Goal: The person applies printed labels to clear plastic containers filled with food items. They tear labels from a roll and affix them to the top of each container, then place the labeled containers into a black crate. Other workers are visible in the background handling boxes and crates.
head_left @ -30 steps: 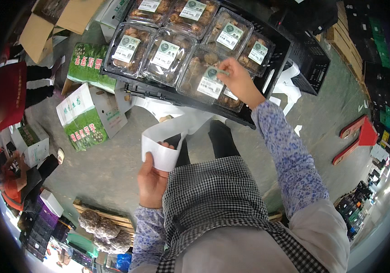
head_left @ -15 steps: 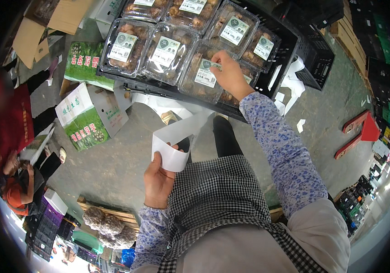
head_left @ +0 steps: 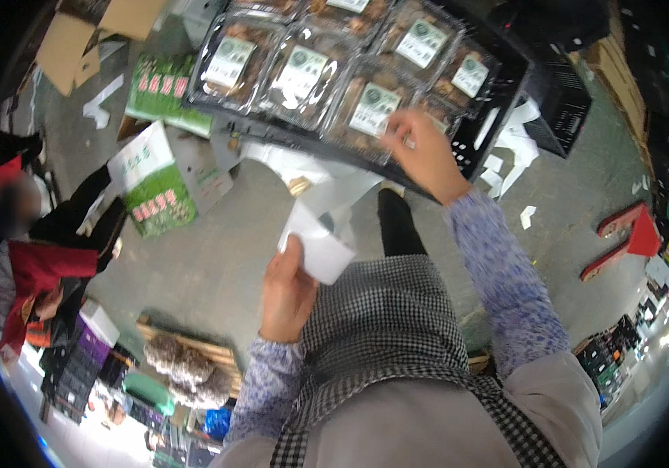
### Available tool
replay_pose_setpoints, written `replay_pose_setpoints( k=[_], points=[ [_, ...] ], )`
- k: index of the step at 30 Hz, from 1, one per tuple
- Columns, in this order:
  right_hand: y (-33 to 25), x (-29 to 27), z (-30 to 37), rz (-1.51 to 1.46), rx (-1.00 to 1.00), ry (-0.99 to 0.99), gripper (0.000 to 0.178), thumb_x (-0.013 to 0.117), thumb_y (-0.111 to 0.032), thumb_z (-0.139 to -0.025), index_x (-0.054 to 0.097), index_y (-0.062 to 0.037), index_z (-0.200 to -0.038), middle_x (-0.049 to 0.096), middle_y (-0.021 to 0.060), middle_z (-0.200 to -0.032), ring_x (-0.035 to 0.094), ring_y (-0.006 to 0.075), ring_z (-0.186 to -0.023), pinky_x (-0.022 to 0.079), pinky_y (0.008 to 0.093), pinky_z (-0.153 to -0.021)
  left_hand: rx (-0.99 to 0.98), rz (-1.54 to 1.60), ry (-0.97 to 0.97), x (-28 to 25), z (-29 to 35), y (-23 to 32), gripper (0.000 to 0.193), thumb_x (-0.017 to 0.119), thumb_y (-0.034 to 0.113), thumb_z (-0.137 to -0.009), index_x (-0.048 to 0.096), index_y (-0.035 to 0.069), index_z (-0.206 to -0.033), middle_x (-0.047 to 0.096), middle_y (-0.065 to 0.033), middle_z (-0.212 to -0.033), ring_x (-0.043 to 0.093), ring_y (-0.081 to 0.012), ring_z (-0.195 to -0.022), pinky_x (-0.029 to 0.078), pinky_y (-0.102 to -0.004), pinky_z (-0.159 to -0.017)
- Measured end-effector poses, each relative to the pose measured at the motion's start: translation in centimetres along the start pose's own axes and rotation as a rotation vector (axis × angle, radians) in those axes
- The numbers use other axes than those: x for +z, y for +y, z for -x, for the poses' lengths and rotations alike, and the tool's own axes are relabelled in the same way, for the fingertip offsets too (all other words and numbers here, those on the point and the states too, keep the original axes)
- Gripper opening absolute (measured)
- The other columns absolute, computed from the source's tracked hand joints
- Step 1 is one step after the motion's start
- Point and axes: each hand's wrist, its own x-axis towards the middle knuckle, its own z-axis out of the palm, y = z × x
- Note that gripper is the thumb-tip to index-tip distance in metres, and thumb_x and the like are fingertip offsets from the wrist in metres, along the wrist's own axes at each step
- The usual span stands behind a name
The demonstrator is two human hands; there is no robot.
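Note:
My left hand [head_left: 287,296] is closed on a looped strip of white label paper [head_left: 317,248], held out in front of the checked apron. Over the near edge of the black crate [head_left: 272,134], my right hand [head_left: 428,156] hovers with bent fingers, smeared by motion. It is nearest to a clear plastic box [head_left: 356,136] of brown food, which has a white and green label [head_left: 375,109] on its lid. Whether the right fingertips hold anything is not visible. Several more labelled clear boxes [head_left: 303,74] fill the crate in rows.
Green and white cartons [head_left: 164,207] stand on the floor at left, by an open brown carton [head_left: 69,51]. White paper scraps [head_left: 518,148] lie right of the crate. A red pallet-jack fork [head_left: 631,238] is far right. Another person [head_left: 46,273] is at left.
My right hand has come off the box's label and back toward me. The left hand and its paper strip have shifted slightly right and up. The whole view has swung a little.

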Motion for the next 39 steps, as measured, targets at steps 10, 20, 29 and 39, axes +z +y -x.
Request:
replay_pose_setpoints(
  k=[10,20,29,39],
  points=[
    [-3.5,2.0,9.6,-0.485,0.096,-0.555,0.023,0.070,-0.022,-0.083,0.061,-0.0014,-0.088,0.057,0.0072,-0.070,0.054,0.0140,-0.064,0.044,0.0274,-0.063,0.037,0.037,-0.096,1.5,0.9,-2.0,0.043,0.047,0.030,-0.098,0.049,-0.001,-0.128,0.061,-0.0093,-0.118,0.054,-0.0198,-0.114,0.040,-0.0348,-0.099],
    [-4.1,0.2,10.9,0.302,-0.854,-0.220,0.026,0.061,-0.016,-0.075,0.059,-0.0065,-0.099,0.055,0.0035,-0.110,0.050,0.0242,-0.106,0.039,0.0412,-0.090,-0.204,-0.024,0.005,0.8,1.1,-3.5,0.026,0.047,0.016,-0.096,0.056,-0.003,-0.112,0.065,-0.0096,-0.098,0.063,-0.0168,-0.083,0.050,-0.0278,-0.074],
    [-4.3,-0.9,11.8,0.127,-0.958,-0.239,0.016,0.061,-0.011,-0.074,0.060,-0.0026,-0.088,0.058,0.0110,-0.104,0.054,0.0282,-0.103,0.043,0.0431,-0.093,-0.459,0.404,-0.109,0.5,-0.3,-3.1,0.034,0.039,0.018,-0.099,0.046,-0.007,-0.122,0.059,-0.0143,-0.116,0.059,-0.0216,-0.103,0.046,-0.0340,-0.093],
    [11.4,-13.7,0.6,-0.244,-0.035,0.327,0.022,0.063,-0.011,-0.085,0.049,-0.0049,-0.100,0.060,0.0055,-0.090,0.057,0.0127,-0.078,0.046,0.0286,-0.069,-0.004,0.201,0.012,0.2,-2.7,-2.9,0.048,0.044,0.025,-0.099,0.033,-0.002,-0.137,0.051,-0.0181,-0.130,0.049,-0.0302,-0.121,0.041,-0.0443,-0.103]
  ],
)
